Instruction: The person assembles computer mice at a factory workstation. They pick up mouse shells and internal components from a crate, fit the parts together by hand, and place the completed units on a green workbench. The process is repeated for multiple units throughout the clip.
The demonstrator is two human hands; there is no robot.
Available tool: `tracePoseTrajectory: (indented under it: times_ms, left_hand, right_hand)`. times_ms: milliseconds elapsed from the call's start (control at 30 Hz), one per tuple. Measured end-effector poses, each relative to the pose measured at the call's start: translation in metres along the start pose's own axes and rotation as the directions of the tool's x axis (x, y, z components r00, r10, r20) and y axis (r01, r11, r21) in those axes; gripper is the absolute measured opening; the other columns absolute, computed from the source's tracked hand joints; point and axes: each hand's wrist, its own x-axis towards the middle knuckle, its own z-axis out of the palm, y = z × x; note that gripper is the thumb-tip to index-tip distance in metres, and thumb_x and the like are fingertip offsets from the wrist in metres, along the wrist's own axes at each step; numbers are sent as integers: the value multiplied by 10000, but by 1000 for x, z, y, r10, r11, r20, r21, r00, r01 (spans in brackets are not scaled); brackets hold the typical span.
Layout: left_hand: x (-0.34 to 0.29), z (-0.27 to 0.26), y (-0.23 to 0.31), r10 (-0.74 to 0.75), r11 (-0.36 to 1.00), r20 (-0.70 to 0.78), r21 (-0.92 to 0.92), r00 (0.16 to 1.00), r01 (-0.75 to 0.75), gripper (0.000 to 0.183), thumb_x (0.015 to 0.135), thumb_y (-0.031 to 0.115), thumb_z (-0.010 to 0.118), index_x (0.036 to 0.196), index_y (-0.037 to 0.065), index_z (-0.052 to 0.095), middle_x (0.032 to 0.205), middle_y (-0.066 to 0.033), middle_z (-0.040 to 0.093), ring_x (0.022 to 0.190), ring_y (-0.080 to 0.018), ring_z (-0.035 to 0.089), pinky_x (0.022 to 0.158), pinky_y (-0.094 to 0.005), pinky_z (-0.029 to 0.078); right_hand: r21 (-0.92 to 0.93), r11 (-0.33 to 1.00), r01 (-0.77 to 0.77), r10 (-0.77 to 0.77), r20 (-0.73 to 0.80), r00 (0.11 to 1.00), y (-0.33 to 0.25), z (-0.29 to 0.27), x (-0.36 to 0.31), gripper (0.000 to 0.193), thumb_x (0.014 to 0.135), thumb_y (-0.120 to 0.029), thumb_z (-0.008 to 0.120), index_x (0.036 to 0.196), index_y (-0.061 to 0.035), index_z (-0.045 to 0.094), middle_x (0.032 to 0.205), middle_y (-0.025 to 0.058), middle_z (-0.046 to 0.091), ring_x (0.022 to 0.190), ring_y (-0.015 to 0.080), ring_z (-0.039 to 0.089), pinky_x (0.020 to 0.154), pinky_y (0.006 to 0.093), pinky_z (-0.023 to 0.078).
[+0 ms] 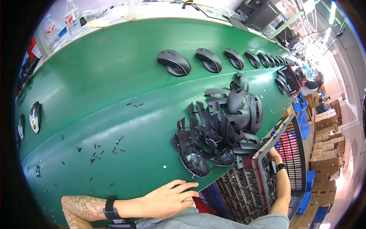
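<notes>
The work with the black mouse shells looks partway along. Far along the counter (95, 72), a row of mouse-shaped units (174, 62) runs off to the right, evenly spaced and each with its top cover in place; I judge these to be the portion already set out, though whether they are finished inside cannot be told.

Much appears to be left. A heap of loose shell pieces (236, 122) lies on the right part of the counter, near its edge, overlapping and facing various ways. Small black parts (119, 140) are scattered over the left and middle, apart from the heap and seemingly unused. At the far left, two units (35, 117) show pale areas on their sides.

The left hand (167, 198) rests at the near edge, fingers loosely spread, with nothing visible in its grasp. The right hand (273, 152) reaches into the crate (273, 138) at the near right, just beside the heap; its fingers are hidden, so I cannot tell whether it grips anything. Dark pieces show inside the crate too, which suggests that emptying it is not yet complete.
</notes>
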Motion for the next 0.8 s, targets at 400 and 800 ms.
tracePoseTrajectory:
  times_ms: [400,800]
  left_hand:
    - [0,-1,0,-20,1000,12,20,1000,19,172,753,122,618,921,89,627,1237,-21,538,1291,-245,404,1030,-412,352]
    - [4,-4,1,13,1000,47,25,999,-15,146,773,113,608,909,59,623,1199,-64,555,1282,-270,410,1042,-413,342]
  right_hand:
    - [157,988,0,-40,254,966,-8,21,-13,581,762,-95,729,1255,37,450,1110,114,610,984,201,613,858,312,494]
    - [156,980,120,-160,274,948,3,25,-39,632,719,-94,774,1264,33,481,1171,116,596,1075,207,572,963,322,432]
